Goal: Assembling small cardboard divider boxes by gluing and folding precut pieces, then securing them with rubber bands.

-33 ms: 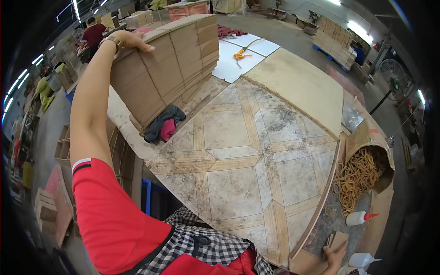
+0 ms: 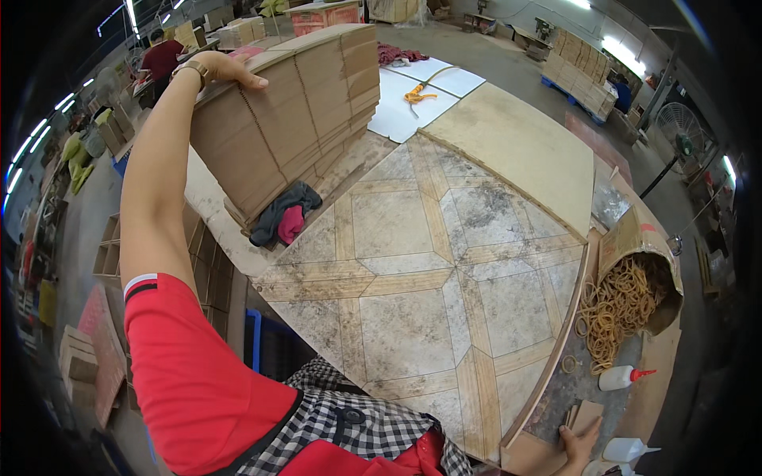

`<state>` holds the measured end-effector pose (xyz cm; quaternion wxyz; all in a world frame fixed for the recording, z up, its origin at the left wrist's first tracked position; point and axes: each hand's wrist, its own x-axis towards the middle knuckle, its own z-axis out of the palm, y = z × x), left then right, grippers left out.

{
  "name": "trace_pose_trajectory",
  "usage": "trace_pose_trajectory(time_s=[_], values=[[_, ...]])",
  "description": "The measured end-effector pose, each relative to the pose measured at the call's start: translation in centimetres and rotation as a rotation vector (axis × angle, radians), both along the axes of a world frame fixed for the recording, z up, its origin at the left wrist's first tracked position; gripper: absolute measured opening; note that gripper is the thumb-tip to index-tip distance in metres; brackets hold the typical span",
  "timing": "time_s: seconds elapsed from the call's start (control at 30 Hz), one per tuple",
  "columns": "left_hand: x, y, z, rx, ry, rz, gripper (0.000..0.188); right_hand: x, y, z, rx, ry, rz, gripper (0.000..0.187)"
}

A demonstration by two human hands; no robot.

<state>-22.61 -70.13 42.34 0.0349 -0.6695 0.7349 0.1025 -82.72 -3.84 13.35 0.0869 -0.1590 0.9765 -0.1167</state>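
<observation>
At the upper left a tall stack of thin brown boards (image 2: 290,119) stands on edge, dark lines running down its face. My left hand (image 2: 230,70) is hooked over its top edge, thumb on the near face; the other fingers are partly hidden. Far down at the lower right, my right hand (image 2: 582,448) is closed around small brown board pieces (image 2: 586,414), lying beside a larger flat brown piece (image 2: 530,454). Between the hands spreads a worn tabletop (image 2: 405,325) with a tile-and-wood pattern.
A tipped carton (image 2: 635,238) spills tan rubber bands (image 2: 619,305) at the right, near white squeeze bottles (image 2: 615,378). A dark and pink cloth (image 2: 287,214) lies below the stack. Farther off are a pale board (image 2: 516,147), an orange air gun (image 2: 416,96) and a person (image 2: 161,59).
</observation>
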Motion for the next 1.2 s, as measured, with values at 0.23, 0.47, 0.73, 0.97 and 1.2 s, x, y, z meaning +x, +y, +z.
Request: trace_pose_trajectory(time_s=[0.23,0.47,0.73,0.97,1.2], values=[[0.8,-2.1,-0.4,-0.075,0.066,-0.046,0.116,-1.1,2.6,-1.8,-0.037,0.023,0.048,0.115],[2.4,-2.8,-2.0,-0.198,0.392,-0.126,0.104,2.8,-2.5,1.1,0.169,0.269,-0.052,0.094],[1.9,-1.8,0.3,-0.365,0.244,-0.217,0.102,5.9,-11.3,5.0,0.143,0.219,0.258,0.077],[1.7,-0.3,1.1,-0.415,0.114,-0.219,0.097,6.7,-16.1,2.9,0.052,0.237,0.575,0.075],[-8.1,9.3,5.0,-0.880,-0.542,-0.350,0.103,9.2,-22.0,5.6,-0.188,0.393,0.811,0.077]])
